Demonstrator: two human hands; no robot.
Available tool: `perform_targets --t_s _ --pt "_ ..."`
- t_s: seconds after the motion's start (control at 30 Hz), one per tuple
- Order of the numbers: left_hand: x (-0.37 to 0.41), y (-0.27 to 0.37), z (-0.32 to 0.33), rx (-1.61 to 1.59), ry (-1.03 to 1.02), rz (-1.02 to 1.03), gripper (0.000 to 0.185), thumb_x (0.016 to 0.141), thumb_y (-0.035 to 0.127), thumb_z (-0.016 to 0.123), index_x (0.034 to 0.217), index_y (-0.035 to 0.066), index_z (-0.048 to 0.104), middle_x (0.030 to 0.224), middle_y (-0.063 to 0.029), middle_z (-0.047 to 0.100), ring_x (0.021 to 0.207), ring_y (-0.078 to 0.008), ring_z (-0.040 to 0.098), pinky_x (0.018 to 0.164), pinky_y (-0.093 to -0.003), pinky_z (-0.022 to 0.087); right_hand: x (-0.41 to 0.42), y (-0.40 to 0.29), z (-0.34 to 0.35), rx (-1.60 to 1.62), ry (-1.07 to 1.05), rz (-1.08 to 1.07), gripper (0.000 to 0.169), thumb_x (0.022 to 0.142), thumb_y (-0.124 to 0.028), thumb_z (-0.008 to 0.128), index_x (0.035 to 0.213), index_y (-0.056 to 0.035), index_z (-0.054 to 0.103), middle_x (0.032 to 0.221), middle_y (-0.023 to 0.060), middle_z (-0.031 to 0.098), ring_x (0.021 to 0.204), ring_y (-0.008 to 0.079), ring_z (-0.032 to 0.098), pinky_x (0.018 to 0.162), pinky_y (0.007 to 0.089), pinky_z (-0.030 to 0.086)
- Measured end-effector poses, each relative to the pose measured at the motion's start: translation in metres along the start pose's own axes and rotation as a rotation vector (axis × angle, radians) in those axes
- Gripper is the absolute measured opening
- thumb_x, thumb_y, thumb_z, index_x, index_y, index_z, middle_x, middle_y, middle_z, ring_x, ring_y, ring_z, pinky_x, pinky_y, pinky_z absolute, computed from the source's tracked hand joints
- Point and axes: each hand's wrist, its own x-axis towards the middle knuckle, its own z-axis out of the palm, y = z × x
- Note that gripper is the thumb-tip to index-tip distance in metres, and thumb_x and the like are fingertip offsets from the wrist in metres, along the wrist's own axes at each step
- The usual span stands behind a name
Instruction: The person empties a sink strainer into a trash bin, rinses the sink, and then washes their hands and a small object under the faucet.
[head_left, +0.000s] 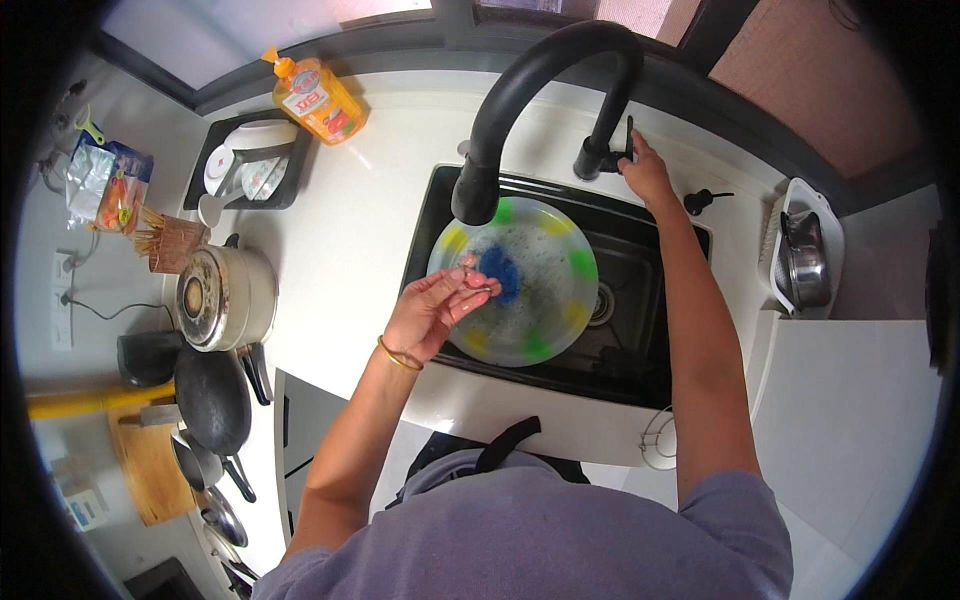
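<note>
My left hand (431, 311), with a gold bangle at the wrist, hovers over a plastic basin (556, 330) with yellow and green patches. Its wet fingers are curled together. A thin dark edge shows at the fingertips, but whether they hold a small thing is unclear. Sudsy water fills the basin, and a blue scrubber or cloth (501, 274) lies in it just beyond the fingertips. Behind the sink, my right hand (646, 171) has its fingers on the lever (630, 139) of the black faucet (517, 90). The spout hangs above the basin's far rim; no stream is visible.
The basin sits in a black sink (637, 300). An orange dish soap bottle (319, 101) and a dish rack (296, 187) stand at the back left. Left are a lidded pot (236, 300) and a black pan (214, 401). A white basket (825, 247) with metal cookware stands right.
</note>
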Motion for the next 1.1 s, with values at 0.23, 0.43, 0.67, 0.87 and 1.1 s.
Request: perform_targets --t_s 0.23,0.43,0.67,0.87,1.1 --pt "-0.01 -0.011 0.036 -0.018 -0.096 -0.056 0.019 0.095 0.004 0.053 0.105 -0.01 0.062 0.108 -0.0218 0.065 0.111 -0.0359 0.061 0.096 -0.0354 0.053 -0.092 0.012 -0.019 0.375 -0.095 -0.227 0.036 0.085 -0.007 0.061 0.121 -0.0057 0.057 0.102 0.0154 0.068 0.088 0.023 0.067 0.079 0.0311 0.052" --pt "-0.03 -0.012 0.061 0.266 -0.111 0.129 0.015 0.092 0.004 0.06 0.104 -0.004 0.065 0.108 -0.0158 0.066 0.107 -0.0273 0.063 0.094 -0.032 0.052 -0.211 0.01 -0.019 0.464 -0.306 -0.195 0.024 0.089 -0.006 0.06 0.112 -0.0034 0.061 0.093 0.0113 0.068 0.08 0.0148 0.066 0.073 0.0283 0.052" --pt "-0.038 -0.017 0.064 0.448 -0.091 0.237 0.012 0.09 0.0 0.061 0.101 -0.002 0.065 0.103 -0.0122 0.067 0.104 -0.0271 0.064 0.091 -0.0328 0.052 -0.25 -0.086 -0.058 1.037 -0.372 -0.044 0.018 0.092 -0.004 0.059 0.11 -0.0024 0.062 0.096 0.0081 0.068 0.084 0.013 0.066 0.073 0.0253 0.055" --pt "-0.046 -0.029 0.066 0.443 -0.057 0.231 0.011 0.088 0.002 0.065 0.098 -0.002 0.066 0.095 -0.0067 0.066 0.091 -0.0152 0.064 0.085 -0.0276 0.051 -0.251 -0.117 -0.047 1.195 -0.389 -0.076 0.013 0.09 -0.002 0.062 0.102 0.0024 0.063 0.094 0.0071 0.068 0.082 0.0108 0.066 0.069 0.0246 0.055" --pt "-0.059 -0.037 0.052 0.91 0.028 0.512 0.01 0.089 -0.001 0.063 0.099 -0.002 0.065 0.108 -0.008 0.06 0.099 -0.0169 0.061 0.09 -0.0285 0.051 -0.255 -0.13 -0.04 1.141 -0.483 0.046 0.009 0.089 0.0 0.061 0.097 0.0037 0.064 0.088 0.0097 0.068 0.069 0.0124 0.065 0.063 0.0255 0.056"
